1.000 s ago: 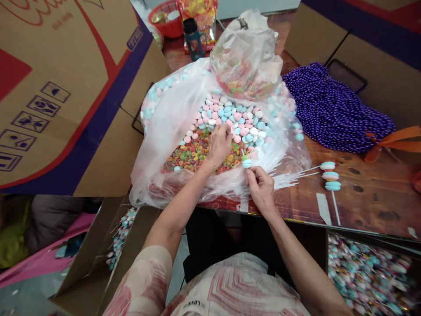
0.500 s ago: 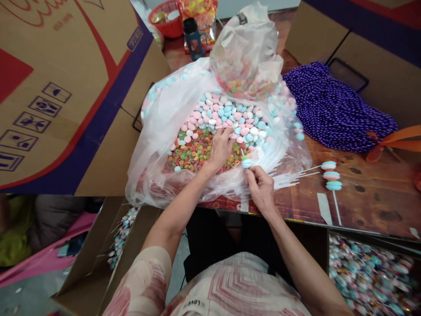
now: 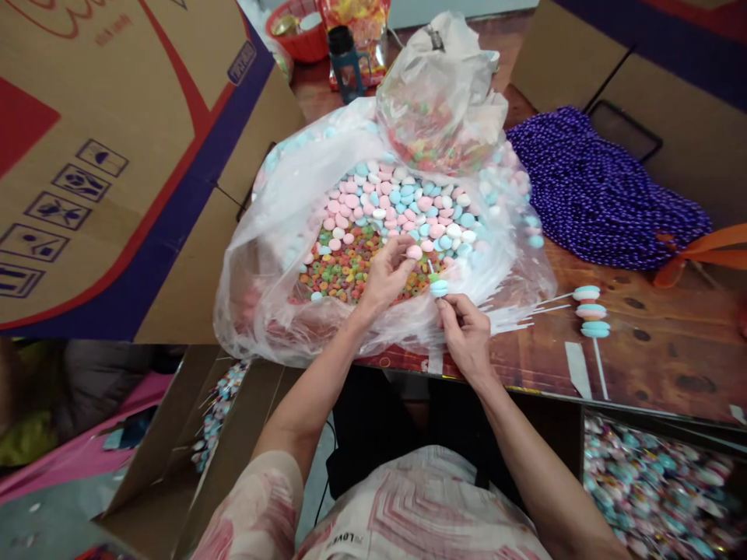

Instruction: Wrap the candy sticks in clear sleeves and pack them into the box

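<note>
A round pink candy (image 3: 414, 252) is pinched between the fingertips of my left hand (image 3: 386, 274), above the ring-shaped gummies (image 3: 344, 264). My right hand (image 3: 468, 333) grips a white stick low down, its lower end hidden by my fingers. Threaded on that stick are a blue candy (image 3: 439, 288) and a green ring gummy (image 3: 433, 277), with the bare tip pointing up. Pink, white and blue candies (image 3: 402, 198) lie heaped in the open clear plastic bag (image 3: 257, 303) behind my hands.
Loose white sticks (image 3: 513, 317) lie right of my right hand, near a finished-looking candy skewer (image 3: 591, 311). A tied gummy bag (image 3: 440, 101) sits behind. Purple cord (image 3: 595, 194) and cardboard boxes (image 3: 233, 163) flank the bag. Wrapped candies (image 3: 654, 482) fill a box below right.
My left hand has come out of the candy heap with a pink candy and moved slightly toward me. My right hand holds the stick in nearly the same place.
</note>
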